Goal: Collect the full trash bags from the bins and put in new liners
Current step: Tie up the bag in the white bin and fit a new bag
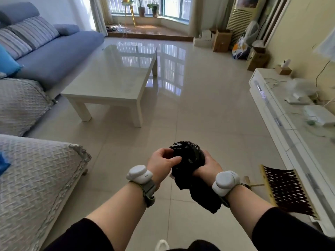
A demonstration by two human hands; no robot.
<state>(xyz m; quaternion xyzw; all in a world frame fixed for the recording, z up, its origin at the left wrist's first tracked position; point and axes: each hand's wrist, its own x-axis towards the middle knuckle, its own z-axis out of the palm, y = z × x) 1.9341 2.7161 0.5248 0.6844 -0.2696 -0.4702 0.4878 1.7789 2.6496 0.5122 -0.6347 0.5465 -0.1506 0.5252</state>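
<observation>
Glossy pale floor tiles (208,109) fill the living room, with no bin in sight. Low at centre, a roll of black liners (188,156) sits between both hands, its long axis running from 12 down to 6, a loose tail hanging at 6. At its 3 o'clock the right hand (208,166) wraps round the roll; at 9 the left hand (163,163) pinches its outer layer, likely placed to peel one liner free. A coffee table (112,77) stands towards 11.
</observation>
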